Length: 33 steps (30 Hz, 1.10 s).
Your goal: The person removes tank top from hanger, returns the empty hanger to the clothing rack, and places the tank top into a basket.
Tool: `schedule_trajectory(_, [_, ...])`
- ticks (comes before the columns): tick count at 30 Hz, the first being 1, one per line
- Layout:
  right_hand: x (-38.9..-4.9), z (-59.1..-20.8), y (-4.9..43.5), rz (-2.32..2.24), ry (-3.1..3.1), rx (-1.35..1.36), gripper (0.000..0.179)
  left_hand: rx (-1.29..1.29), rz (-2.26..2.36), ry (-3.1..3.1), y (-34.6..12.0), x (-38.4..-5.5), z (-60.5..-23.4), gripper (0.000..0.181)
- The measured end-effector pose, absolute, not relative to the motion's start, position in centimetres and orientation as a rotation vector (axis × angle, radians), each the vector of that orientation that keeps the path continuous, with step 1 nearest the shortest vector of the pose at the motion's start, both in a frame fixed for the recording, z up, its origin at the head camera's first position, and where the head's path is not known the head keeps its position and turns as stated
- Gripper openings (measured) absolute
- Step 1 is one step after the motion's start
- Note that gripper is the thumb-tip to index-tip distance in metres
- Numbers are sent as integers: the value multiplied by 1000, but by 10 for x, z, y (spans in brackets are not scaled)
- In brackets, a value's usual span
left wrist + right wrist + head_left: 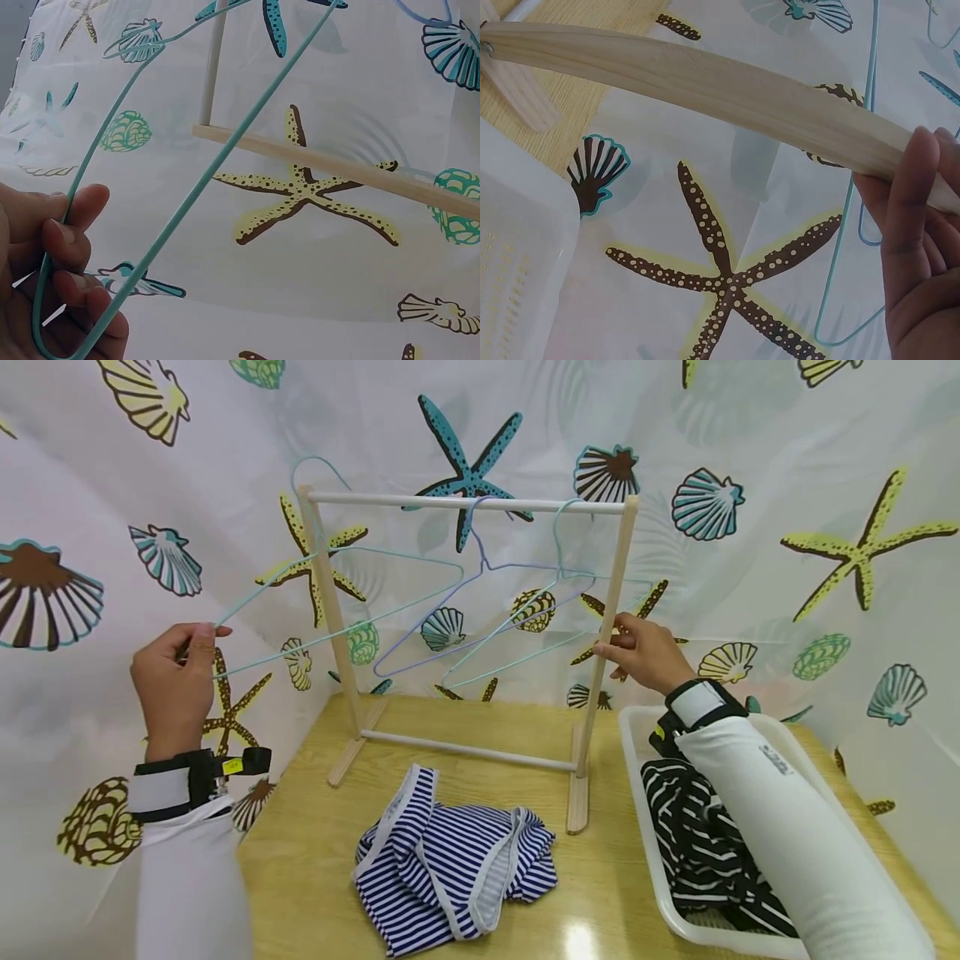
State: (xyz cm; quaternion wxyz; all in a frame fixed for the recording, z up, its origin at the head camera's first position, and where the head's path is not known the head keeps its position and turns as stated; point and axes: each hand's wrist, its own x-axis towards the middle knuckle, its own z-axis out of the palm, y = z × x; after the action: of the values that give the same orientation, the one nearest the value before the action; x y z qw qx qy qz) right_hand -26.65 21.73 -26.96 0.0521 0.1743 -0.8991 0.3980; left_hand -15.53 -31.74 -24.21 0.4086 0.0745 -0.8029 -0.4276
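Note:
My left hand (pixel 176 672) pinches one lower corner of a teal wire hanger (pixel 390 607), seen close in the left wrist view with the wire (pixel 199 187) running through the curled fingers. That hanger's hook stands at the left end of the rack's white top rod (pixel 420 502); whether it touches the rod I cannot tell. With thumb and fingers my right hand (pixel 648 652) holds the right wooden post (pixel 611 585) of the clothes rack. From the rod hang a purple hanger (pixel 427 627) and a second teal hanger (pixel 502 627), both bare.
A blue-and-white striped garment (pixel 457 860) lies crumpled on the wooden table (pixel 300 868) before the rack. At the right, under my right forearm, a white basket (pixel 652 860) holds black-and-white striped clothing (pixel 697 835). A sea-patterned curtain (pixel 750 418) hangs behind everything.

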Motion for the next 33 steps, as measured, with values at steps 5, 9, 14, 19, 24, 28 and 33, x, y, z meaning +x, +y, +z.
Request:
schedule_trajectory(5, [-269, -270, 217, 1255, -2742, 550, 37, 184, -1066, -2069, -315, -170, -246, 35])
schedule_trajectory(9, [-274, -271, 217, 1227, -2761, 572, 41, 195, -1077, -2090, -308, -180, -245, 38])
schedule_trajectory(14, [-279, -270, 216, 1233, -2752, 574, 36, 170, -1088, -2093, -299, -189, -244, 40])
schedule_trajectory(19, [-285, -268, 215, 1243, -2745, 580, 33, 171, -1090, -2087, -294, -194, -245, 40])
schedule_trajectory(24, [-290, -268, 213, 1240, -2773, 557, 34, 170, -1108, -2084, -292, -197, -248, 40])
schedule_trajectory(28, [-292, -267, 210, 1220, -2798, 547, 35, 178, -1112, -2097, -291, -199, -253, 40])
schedule_trajectory(33, [-294, -266, 208, 1227, -2806, 549, 35, 161, -1108, -2085, -292, -204, -257, 39])
